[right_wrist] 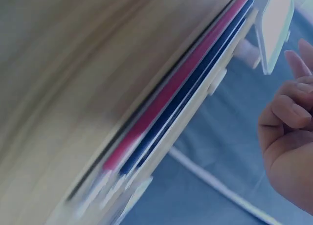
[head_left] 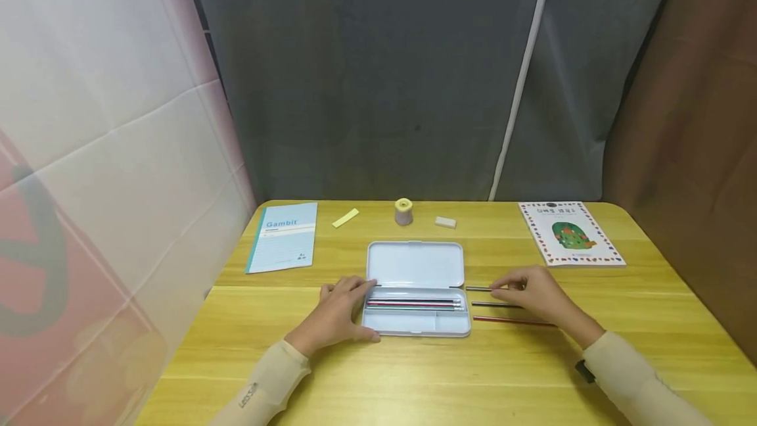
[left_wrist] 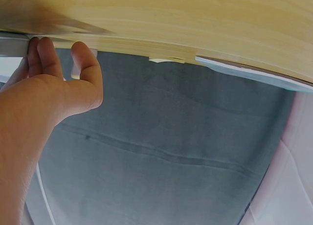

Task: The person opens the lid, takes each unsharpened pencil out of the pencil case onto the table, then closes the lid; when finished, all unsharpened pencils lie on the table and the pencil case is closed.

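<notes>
An open white pencil case (head_left: 415, 265) lies in the middle of the table, lid tilted back. Several pencils (head_left: 414, 305) with dark, red and green barrels lie in its long compartment. At the case's left end rests my left hand (head_left: 334, 313), fingers spread, thumb by the front edge; its fingertips touch the case in the left wrist view. Right of the case, my right hand (head_left: 535, 291) pinches a dark pencil (head_left: 478, 288) between thumb and index finger. Nearer me lie another dark pencil (head_left: 497, 304) and a red pencil (head_left: 511, 321), partly below that hand.
A light blue notebook (head_left: 286, 235) lies at the back left, a picture-covered book (head_left: 570, 234) at the back right. Between them are a yellow strip (head_left: 345, 218), a small yellow-topped round object (head_left: 403, 212) and a white eraser (head_left: 445, 222). Grey curtain hangs behind the table.
</notes>
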{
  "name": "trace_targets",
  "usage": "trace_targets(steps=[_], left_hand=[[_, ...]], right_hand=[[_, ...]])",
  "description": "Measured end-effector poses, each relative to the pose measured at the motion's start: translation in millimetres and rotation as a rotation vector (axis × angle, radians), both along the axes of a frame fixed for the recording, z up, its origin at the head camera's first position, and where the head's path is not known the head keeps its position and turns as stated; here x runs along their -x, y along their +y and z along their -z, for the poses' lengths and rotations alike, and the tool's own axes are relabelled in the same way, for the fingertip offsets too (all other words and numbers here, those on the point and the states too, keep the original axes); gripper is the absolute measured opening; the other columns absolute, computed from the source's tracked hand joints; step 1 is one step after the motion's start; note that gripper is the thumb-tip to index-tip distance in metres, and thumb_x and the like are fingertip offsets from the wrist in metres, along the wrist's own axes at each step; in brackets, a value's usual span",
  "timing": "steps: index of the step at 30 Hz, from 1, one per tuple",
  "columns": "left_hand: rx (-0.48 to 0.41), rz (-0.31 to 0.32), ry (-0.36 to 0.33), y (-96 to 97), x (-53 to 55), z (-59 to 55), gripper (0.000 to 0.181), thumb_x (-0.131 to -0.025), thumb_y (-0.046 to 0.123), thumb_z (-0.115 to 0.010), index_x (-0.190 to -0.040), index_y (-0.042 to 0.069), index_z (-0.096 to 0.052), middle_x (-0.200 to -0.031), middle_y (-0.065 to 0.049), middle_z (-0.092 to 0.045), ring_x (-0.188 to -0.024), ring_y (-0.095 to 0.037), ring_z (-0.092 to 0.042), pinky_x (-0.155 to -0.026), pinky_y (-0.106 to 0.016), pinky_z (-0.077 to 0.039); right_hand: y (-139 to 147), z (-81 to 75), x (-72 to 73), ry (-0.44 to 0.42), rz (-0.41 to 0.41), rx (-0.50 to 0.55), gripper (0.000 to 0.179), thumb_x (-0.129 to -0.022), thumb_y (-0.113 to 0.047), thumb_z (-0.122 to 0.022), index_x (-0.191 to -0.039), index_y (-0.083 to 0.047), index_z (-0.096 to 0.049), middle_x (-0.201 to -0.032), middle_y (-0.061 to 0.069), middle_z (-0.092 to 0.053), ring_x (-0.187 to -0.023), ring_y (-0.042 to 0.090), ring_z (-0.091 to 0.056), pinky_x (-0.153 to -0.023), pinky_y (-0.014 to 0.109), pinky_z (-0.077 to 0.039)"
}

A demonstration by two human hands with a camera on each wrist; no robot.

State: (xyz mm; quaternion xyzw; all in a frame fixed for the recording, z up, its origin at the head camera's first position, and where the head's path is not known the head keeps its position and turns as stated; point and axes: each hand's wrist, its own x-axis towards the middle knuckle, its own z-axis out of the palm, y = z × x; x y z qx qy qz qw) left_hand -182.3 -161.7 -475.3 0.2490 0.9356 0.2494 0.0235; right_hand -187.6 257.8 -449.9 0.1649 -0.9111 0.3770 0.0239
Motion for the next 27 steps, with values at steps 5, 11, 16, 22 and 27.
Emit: trace_targets(steps=[5, 11, 16, 22, 27], left_hand=[[-0.007, -0.001, -0.001, -0.3, -0.4, 0.4, 0.107, -0.070, 0.049, -0.098, -0.157, 0.007, -0.053, -0.148, -0.009, -0.060, -0.140, -0.030, -0.051, -0.103, -0.051, -0.029], [-0.015, -0.004, -0.010, 0.7, -1.8, 0.7, 0.107, -0.070, 0.048, -0.099, -0.157, 0.007, -0.053, -0.148, -0.009, -0.060, -0.141, -0.030, -0.051, -0.104, -0.052, -0.028], [-0.013, -0.006, -0.009, 1.3, -2.0, 0.2, 0.106, -0.070, 0.047, -0.099, -0.157, 0.007, -0.053, -0.147, -0.009, -0.060, -0.140, -0.030, -0.051, -0.103, -0.052, -0.029], [-0.009, -0.005, -0.006, 0.7, -1.5, -0.6, 0.106, -0.070, 0.047, -0.099, -0.157, 0.007, -0.053, -0.147, -0.009, -0.060, -0.140, -0.030, -0.051, -0.102, -0.050, -0.029], [-0.003, -0.005, 0.000, 0.4, -0.5, -0.8, 0.106, -0.070, 0.049, -0.098, -0.157, 0.007, -0.053, -0.147, -0.009, -0.060, -0.140, -0.030, -0.052, -0.101, -0.050, -0.029]], right_hand=[[-21, 4.0, 12.7, -0.059, -0.069, 0.051, 0.011, -0.092, -0.021, -0.084, -0.099, -0.012, -0.087, -0.066, 0.000, -0.064, -0.058, 0.004, -0.040, -0.057, 0.024, -0.040], [-38, 9.2, 23.5, -0.103, -0.113, 0.040, 0.008, -0.091, -0.017, -0.085, -0.094, -0.009, -0.087, -0.069, 0.001, -0.069, -0.056, 0.003, -0.041, -0.055, 0.022, -0.038], [-48, 11.9, 26.8, -0.114, -0.123, -0.023, 0.004, -0.089, -0.014, -0.086, -0.090, -0.010, -0.086, -0.072, -0.003, -0.072, -0.058, 0.004, -0.045, -0.055, 0.021, -0.038], [-58, 11.7, 26.6, -0.137, -0.126, -0.076, 0.003, -0.087, -0.015, -0.087, -0.089, -0.012, -0.086, -0.071, -0.005, -0.071, -0.059, 0.006, -0.048, -0.055, 0.022, -0.040], [-64, 11.1, 26.8, -0.176, -0.133, -0.113, 0.005, -0.087, -0.017, -0.087, -0.087, -0.012, -0.086, -0.066, -0.005, -0.067, -0.059, 0.007, -0.049, -0.056, 0.022, -0.041]])
